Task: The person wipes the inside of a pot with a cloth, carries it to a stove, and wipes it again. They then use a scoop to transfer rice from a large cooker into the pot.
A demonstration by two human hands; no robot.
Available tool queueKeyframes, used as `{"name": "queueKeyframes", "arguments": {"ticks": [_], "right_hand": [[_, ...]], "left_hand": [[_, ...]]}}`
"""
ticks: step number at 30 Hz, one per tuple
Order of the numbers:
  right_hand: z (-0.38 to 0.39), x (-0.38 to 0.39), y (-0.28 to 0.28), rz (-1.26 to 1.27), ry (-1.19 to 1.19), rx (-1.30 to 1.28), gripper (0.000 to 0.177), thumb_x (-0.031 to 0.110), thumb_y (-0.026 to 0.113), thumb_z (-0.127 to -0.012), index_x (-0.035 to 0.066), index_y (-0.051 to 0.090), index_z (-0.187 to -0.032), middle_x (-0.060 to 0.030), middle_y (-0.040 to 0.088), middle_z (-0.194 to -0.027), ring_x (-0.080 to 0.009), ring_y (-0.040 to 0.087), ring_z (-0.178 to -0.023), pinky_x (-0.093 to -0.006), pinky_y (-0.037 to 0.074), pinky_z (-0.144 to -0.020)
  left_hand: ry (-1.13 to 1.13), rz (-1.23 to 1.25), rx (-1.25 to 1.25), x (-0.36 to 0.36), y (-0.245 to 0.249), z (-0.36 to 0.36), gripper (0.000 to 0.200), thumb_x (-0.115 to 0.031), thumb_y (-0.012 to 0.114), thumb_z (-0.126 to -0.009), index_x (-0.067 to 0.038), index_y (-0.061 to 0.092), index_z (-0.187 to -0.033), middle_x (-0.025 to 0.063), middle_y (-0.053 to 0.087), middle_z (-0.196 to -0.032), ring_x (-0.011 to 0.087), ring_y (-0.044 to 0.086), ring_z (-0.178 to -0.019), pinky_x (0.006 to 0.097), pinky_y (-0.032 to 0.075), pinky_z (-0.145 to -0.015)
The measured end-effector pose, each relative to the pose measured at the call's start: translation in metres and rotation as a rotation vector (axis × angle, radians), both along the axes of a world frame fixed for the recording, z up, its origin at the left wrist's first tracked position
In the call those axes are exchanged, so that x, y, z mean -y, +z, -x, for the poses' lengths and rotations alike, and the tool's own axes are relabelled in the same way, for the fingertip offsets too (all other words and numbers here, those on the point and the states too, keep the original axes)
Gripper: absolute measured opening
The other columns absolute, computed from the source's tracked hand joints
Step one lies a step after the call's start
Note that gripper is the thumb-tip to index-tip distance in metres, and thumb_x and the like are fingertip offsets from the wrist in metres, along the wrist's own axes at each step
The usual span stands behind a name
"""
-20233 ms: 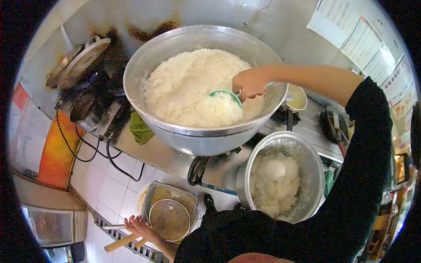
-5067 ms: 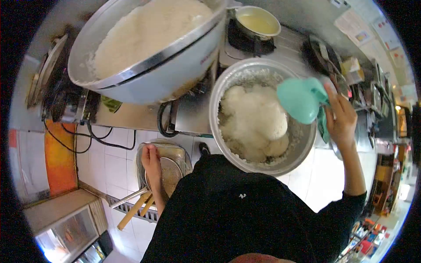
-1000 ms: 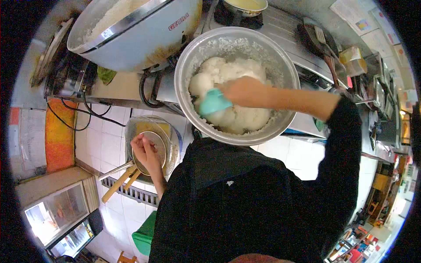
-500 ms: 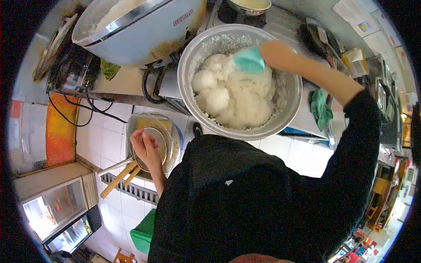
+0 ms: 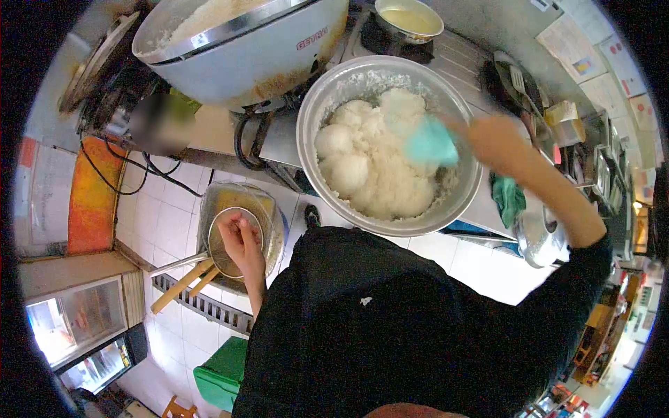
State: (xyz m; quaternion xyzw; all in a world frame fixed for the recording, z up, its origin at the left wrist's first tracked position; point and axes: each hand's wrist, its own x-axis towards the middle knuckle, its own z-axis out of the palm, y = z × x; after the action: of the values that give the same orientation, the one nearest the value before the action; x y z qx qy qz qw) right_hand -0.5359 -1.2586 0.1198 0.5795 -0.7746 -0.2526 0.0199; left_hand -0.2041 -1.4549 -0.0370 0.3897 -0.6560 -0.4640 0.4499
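A wide silver bowl (image 5: 306, 150) holds a big heap of white cooked rice (image 5: 380, 164), with rounded lumps on its left side. Over the heap's right part, my right hand (image 5: 498, 143) grips a teal rice scoop (image 5: 432, 143), smeared by motion. Whether the scoop touches the rice I cannot make out. My left hand (image 5: 244, 244) hangs to the left of my body with its fingers curled in and no object showing in them. Below it are a round strainer (image 5: 217, 261) and a large pot (image 5: 261, 198) with wooden handles (image 5: 182, 284) sticking out.
Behind the bowl stands a large grey-blue rice cooker (image 5: 237, 70) containing rice. A pan (image 5: 411, 22) of yellowish liquid sits at the back. On the right are a green cloth (image 5: 509, 198) and a metal spatula (image 5: 519, 80). Cables (image 5: 157, 167) hang at the left; a green bin (image 5: 223, 373) stands low down.
My right hand and the teal scoop have moved right and down over the bowl. The left hand stays low with its fingers curled. The whole view has shifted slightly.
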Motion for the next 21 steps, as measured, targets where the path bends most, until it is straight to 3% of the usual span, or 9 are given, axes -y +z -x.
{"name": "queueKeyframes", "arguments": {"ticks": [1, 3, 7, 11, 14, 16, 18, 21], "right_hand": [[-0.007, -0.010, 0.000, -0.279, -0.057, 0.090, 0.053, 0.006, 0.049, -0.070, 0.020, 0.040, -0.120, -0.0127, 0.053, -0.069, -0.0264, 0.055, -0.058, -0.0367, 0.044, -0.051], [-0.021, -0.015, 0.019, -0.194, -0.019, 0.100, 0.054, 0.005, 0.050, -0.069, 0.020, 0.041, -0.120, -0.0121, 0.053, -0.069, -0.0256, 0.055, -0.058, -0.0362, 0.044, -0.050], [-0.027, -0.024, 0.011, 0.008, 0.021, 0.054, 0.047, 0.008, 0.047, -0.073, 0.021, 0.042, -0.118, -0.0134, 0.056, -0.074, -0.0267, 0.058, -0.064, -0.0373, 0.046, -0.050], [-0.018, -0.021, 0.006, -0.112, 0.045, 0.026, 0.050, 0.007, 0.047, -0.073, 0.021, 0.039, -0.120, -0.0136, 0.055, -0.076, -0.0277, 0.058, -0.063, -0.0378, 0.046, -0.052], [-0.027, -0.016, 0.006, 0.093, -0.117, 0.007, 0.049, 0.007, 0.047, -0.073, 0.019, 0.040, -0.120, -0.0137, 0.055, -0.076, -0.0281, 0.057, -0.064, -0.0390, 0.046, -0.053], [-0.016, -0.024, -0.002, -0.171, -0.150, -0.008, 0.047, 0.008, 0.047, -0.072, 0.017, 0.041, -0.119, -0.0127, 0.054, -0.073, -0.0280, 0.056, -0.062, -0.0390, 0.045, -0.053], [-0.008, -0.002, 0.021, -0.104, -0.196, 0.056, 0.045, 0.009, 0.047, -0.072, 0.015, 0.042, -0.117, -0.0122, 0.053, -0.072, -0.0274, 0.055, -0.061, -0.0393, 0.044, -0.054], [-0.014, 0.054, 0.089, 0.142, -0.255, -0.189, 0.039, 0.008, 0.047, -0.072, 0.007, 0.044, -0.111, -0.0144, 0.053, -0.084, -0.0289, 0.052, -0.079, -0.0410, 0.041, -0.068]], "left_hand": [[-0.003, -0.085, -0.029, -0.001, -0.002, -0.001, 0.011, -0.013, 0.045, -0.085, -0.006, 0.043, -0.093, -0.0016, 0.041, -0.068, 0.0031, 0.037, -0.053, 0.0153, 0.028, -0.044], [-0.002, -0.176, -0.054, 0.000, -0.006, -0.001, 0.011, -0.013, 0.046, -0.085, -0.006, 0.043, -0.093, -0.0017, 0.042, -0.068, 0.0030, 0.037, -0.054, 0.0154, 0.028, -0.044], [-0.087, -0.001, 0.035, 0.010, -0.001, 0.012, 0.010, -0.012, 0.046, -0.084, -0.005, 0.045, -0.092, -0.0017, 0.043, -0.068, 0.0028, 0.038, -0.054, 0.0156, 0.030, -0.046], [-0.125, 0.027, -0.006, 0.029, 0.016, 0.033, 0.011, -0.011, 0.047, -0.083, -0.004, 0.046, -0.091, -0.0016, 0.044, -0.066, 0.0039, 0.040, -0.055, 0.0170, 0.033, -0.049], [-0.170, 0.034, -0.064, 0.055, 0.011, 0.047, 0.011, -0.009, 0.049, -0.082, -0.003, 0.046, -0.090, -0.0010, 0.046, -0.065, 0.0042, 0.043, -0.057, 0.0178, 0.036, -0.052], [-0.225, 0.190, -0.026, 0.076, 0.008, 0.062, 0.011, -0.009, 0.052, -0.080, -0.003, 0.047, -0.088, -0.0004, 0.047, -0.065, 0.0049, 0.044, -0.056, 0.0181, 0.036, -0.051], [-0.307, 0.197, -0.015, 0.089, 0.009, 0.076, 0.012, -0.008, 0.056, -0.077, -0.002, 0.049, -0.084, 0.0003, 0.048, -0.064, 0.0058, 0.044, -0.054, 0.0187, 0.037, -0.049], [-0.421, 0.297, -0.017, 0.108, 0.011, 0.098, 0.009, -0.007, 0.057, -0.074, -0.003, 0.052, -0.080, 0.0032, 0.051, -0.062, 0.0082, 0.045, -0.051, 0.0203, 0.036, -0.046]]}}
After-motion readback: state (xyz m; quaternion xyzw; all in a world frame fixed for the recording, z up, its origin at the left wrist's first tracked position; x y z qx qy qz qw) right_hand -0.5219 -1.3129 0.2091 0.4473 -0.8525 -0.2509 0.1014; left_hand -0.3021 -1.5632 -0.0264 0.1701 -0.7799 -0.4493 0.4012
